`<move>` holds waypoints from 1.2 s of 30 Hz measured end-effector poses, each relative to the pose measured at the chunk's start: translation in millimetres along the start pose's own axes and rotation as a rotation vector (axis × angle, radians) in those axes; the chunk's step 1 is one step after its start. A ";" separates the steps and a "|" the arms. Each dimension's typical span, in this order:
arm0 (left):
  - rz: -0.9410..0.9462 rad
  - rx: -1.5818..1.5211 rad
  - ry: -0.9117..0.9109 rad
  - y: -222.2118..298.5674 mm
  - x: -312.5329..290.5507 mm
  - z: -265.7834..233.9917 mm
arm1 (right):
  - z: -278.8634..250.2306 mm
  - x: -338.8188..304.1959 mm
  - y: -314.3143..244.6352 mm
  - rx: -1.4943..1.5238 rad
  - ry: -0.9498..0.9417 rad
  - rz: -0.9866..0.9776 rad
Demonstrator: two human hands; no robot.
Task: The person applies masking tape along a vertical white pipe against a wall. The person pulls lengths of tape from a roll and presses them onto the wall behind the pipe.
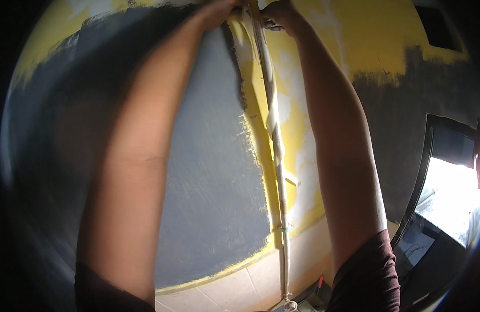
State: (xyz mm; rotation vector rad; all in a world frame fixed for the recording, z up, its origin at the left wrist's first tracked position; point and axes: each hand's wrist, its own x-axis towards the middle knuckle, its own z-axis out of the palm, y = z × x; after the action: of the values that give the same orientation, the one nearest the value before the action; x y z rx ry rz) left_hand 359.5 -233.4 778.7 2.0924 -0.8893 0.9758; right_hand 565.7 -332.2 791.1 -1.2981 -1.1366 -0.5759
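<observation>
2 bare hands were up at the top edge of my view, my left hand [219, 11] and my right hand [284, 16] on either side of a long, pale pipe [272, 104] that ran down the wall [375, 36]. My right fingers [271, 24] were curled near it, my left ones mostly cut off from sight; I could not tell whether either hand gripped it. By my judgement the dark grey paint [214, 156] was well along: it covered broad areas, while a yellow strip [258, 112] beside the pipe and whitish patches [303, 151] to its right were left without it. The grey looked matt and streaky, ending in a ragged edge against the yellow. The pipe was slim and round, blotched white and beige; flat tiles [229, 291] lined the wall's base.
</observation>
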 end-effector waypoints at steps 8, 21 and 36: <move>-0.008 0.128 0.190 -30.7 -5.8 -19.5 | 54.4 -166.5 -23.6 -0.458 0.233 -0.256; -0.039 0.909 0.378 -20.1 14.7 4.2 | 37.7 -182.2 -37.3 -0.587 0.082 -0.041; -0.199 1.169 0.299 7.8 24.9 -26.6 | 58.5 -153.1 -27.9 -0.550 0.047 -0.061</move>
State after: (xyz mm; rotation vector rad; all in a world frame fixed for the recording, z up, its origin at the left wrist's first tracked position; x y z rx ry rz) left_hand 355.7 -224.5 814.7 2.7088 0.1566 1.9093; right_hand 463.2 -322.1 660.6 -1.7068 -1.0156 -1.0073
